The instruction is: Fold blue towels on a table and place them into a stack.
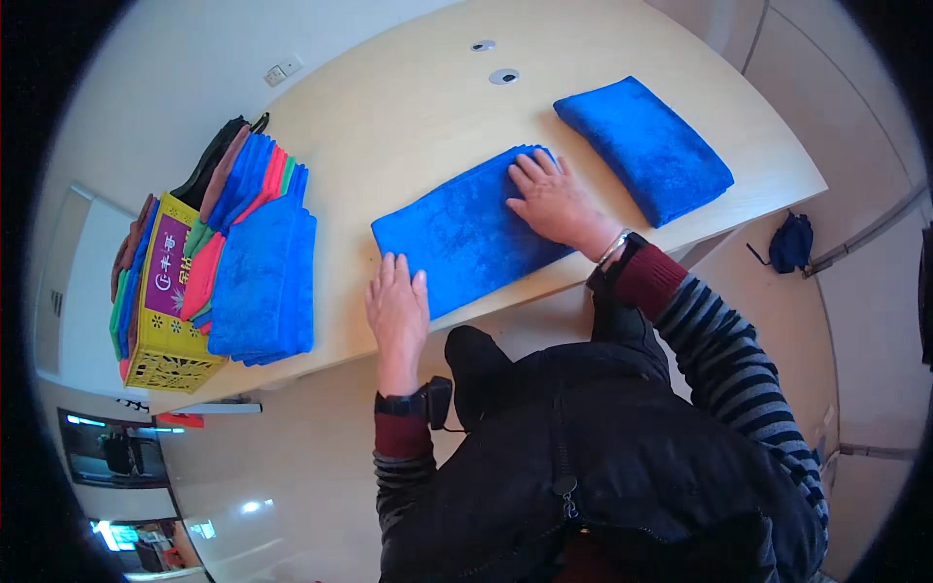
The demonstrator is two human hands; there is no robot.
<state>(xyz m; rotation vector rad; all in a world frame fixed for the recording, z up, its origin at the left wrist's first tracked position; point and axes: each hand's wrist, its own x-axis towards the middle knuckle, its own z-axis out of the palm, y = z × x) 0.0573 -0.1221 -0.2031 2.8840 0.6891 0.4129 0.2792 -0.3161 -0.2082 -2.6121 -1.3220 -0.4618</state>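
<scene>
Folded blue cloth [471, 236], mid-frame, long axis rising rightward — left hand [397, 303], right hand [556, 202] flattened at opposite ends; nothing grasped.

There are two hands [397, 306] [556, 202], two flat blue towels [466, 233] [646, 151], one table [408, 126], two grommets [504, 77] [483, 46], one yellow basket [175, 361]; the basket's towels [255, 175] overlap past counting.
</scene>
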